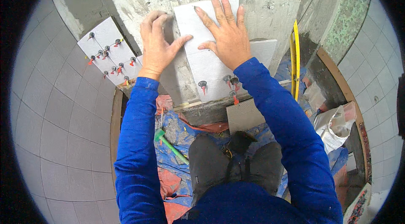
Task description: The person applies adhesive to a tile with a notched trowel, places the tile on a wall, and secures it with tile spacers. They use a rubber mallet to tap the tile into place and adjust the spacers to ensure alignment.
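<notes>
A white tile point(187, 21) stands against the concrete wall above adjoining white tiles point(215, 92), which carry black levelling clips with red tabs point(234, 96). My right hand point(225, 34) lies on the upper tile with fingers spread. My left hand point(160, 42) is at that tile's left edge, thumb on its face and fingers loosely bent apart beside it. To the left, a separate group of white tiles point(97, 42) carries several similar clips.
A yellow spirit level point(294, 63) leans at the right. Below lie a green mallet point(168, 143), a trowelled board or tile point(242, 114), blue sheeting point(173, 122) and a white sack point(333, 127). Grey tiled walls point(55, 118) flank both sides.
</notes>
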Demonstrator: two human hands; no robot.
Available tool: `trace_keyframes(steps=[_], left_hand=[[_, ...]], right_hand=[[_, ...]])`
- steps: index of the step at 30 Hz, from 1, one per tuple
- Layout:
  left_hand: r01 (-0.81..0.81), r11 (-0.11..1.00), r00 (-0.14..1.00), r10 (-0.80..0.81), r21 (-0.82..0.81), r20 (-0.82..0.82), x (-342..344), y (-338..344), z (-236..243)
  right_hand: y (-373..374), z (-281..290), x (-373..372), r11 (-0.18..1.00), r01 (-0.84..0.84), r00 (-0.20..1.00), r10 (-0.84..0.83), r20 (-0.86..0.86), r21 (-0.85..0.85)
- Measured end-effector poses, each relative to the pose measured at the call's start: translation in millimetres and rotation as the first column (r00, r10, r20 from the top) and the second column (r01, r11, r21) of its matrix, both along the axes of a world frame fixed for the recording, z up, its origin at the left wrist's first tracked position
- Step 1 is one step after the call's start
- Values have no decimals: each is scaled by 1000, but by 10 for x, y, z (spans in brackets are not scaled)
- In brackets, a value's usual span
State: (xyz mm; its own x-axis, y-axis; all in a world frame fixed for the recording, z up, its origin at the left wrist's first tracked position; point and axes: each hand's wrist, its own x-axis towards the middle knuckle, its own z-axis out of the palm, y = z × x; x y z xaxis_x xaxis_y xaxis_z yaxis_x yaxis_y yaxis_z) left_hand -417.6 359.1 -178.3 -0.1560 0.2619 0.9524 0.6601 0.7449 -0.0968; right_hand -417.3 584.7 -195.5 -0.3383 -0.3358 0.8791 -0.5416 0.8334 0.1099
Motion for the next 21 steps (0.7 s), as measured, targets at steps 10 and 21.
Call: trace_keyframes(steps=[10, 21], left_hand=[[-70, 998, 997, 70, 5, 23, -28, -38, -98], [-52, 999, 998, 52, -3, 35, -35, -51, -130]], right_hand=[[20, -39, -84, 999, -17, 1000, 16, 26, 41], [31, -35, -65, 998, -61, 998, 61, -2, 25]])
